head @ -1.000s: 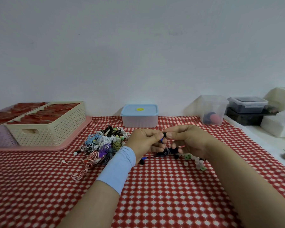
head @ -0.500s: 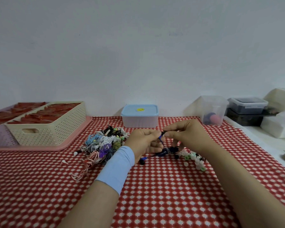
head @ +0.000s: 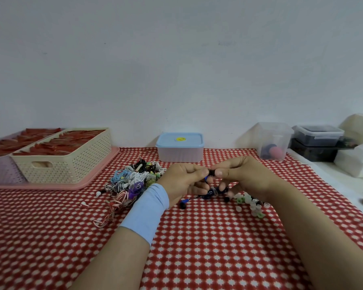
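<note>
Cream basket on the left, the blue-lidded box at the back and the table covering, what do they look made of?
Cream basket: moulded plastic, matte, judging by its regular grid of small holes and cut-out handle. Blue-lidded box: plastic, frosted see-through walls under a smooth opaque lid. Table covering: probably cloth, matte, red-and-white print; vinyl is possible.

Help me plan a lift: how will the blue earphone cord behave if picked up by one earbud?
Probably floppy: the blue earphone cord lies bunched on the cloth, so it would dangle. Likely light: left hand and right hand pinch its earbud by fingertips.
</note>
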`<state>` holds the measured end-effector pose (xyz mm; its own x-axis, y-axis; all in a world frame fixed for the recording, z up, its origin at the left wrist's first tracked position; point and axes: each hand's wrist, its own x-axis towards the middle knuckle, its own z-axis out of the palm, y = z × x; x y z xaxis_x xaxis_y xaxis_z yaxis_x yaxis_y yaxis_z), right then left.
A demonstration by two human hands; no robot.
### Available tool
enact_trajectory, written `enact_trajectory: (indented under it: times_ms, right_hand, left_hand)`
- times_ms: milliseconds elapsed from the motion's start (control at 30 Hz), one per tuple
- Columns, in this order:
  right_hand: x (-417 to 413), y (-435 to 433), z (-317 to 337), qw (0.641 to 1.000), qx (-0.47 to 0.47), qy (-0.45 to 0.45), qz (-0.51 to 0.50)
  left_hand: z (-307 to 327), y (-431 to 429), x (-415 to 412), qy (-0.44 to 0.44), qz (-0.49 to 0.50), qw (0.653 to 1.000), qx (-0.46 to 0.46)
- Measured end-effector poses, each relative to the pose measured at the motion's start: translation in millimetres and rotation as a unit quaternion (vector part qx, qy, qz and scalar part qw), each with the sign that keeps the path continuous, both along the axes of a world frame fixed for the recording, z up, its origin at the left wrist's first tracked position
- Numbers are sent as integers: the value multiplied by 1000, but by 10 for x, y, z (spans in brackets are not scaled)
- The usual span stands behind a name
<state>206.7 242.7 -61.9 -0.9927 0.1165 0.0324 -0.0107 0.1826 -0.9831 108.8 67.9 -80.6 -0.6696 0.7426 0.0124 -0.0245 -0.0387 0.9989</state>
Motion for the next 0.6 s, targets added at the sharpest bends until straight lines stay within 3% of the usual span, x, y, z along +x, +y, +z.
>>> enact_trajectory:
  times_ms: [233,600]
  right_hand:
    - [-21,11,-42,999,-39,-13,2]
    - [-45,36,-39,998,-67,-12,-11]
  left_hand:
    - [-16,15,9,-24,-12,1000,16]
    - [-4,69,44,10,-2,999,42]
